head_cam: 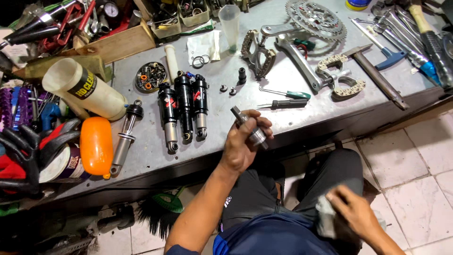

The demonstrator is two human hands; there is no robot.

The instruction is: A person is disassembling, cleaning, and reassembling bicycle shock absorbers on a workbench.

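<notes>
I saw the left hand (243,141) closed around a metal cylinder (249,127), held just off the near edge of the bench (292,120); the right hand (351,210) lay well below the bench, over the lap, fingers pinched on a grey rag (324,215). Three black shocks (184,111) stood side by side on the bench, left of the cylinder; two screwdrivers (285,98) lay just behind it, a crankset (311,23) farther back.
</notes>
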